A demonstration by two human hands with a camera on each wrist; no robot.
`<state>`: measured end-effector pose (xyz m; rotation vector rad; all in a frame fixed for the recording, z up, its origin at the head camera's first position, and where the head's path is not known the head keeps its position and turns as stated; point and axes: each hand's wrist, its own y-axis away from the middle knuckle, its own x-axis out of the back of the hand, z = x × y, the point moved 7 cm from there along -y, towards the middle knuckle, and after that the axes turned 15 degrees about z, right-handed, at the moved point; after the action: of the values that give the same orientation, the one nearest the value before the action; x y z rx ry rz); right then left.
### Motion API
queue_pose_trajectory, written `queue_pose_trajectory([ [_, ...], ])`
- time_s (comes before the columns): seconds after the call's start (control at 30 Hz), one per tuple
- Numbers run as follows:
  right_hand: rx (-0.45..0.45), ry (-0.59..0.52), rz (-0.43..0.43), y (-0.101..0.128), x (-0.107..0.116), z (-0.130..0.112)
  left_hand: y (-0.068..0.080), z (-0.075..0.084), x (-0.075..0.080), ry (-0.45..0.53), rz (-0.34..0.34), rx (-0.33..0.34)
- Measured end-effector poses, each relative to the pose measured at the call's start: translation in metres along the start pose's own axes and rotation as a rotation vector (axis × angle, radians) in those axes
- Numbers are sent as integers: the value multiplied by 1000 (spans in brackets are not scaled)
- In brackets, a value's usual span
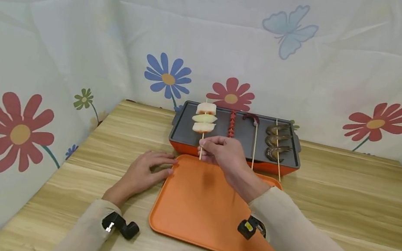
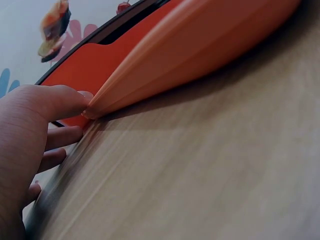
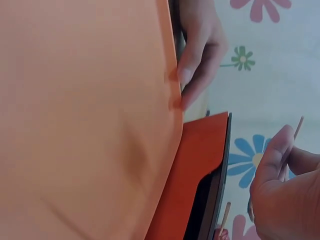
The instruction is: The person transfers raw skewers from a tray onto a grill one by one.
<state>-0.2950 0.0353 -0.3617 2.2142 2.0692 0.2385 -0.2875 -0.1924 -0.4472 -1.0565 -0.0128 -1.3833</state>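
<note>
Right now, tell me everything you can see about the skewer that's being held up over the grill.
The skewer is a thin, pale stick that looks wooden, held roughly upright. Three pale chunks with pinkish edges are threaded in a stack near its top; what food they are I cannot tell. The right hand pinches the bare lower part of the stick, whose end pokes out just below the fingers. It hangs in the air over the near left part of the grill pan, at the far edge of the orange tray, touching neither.
</note>
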Motion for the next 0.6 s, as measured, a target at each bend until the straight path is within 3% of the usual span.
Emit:
queue_pose_trajectory([
  [0.27,-18,27,33,-21,-5,6,0,-2,-1,2,-6,12],
  [0.6,-73,3,44,-28,-6,12,1,-4,-2,-8,-10,20],
])
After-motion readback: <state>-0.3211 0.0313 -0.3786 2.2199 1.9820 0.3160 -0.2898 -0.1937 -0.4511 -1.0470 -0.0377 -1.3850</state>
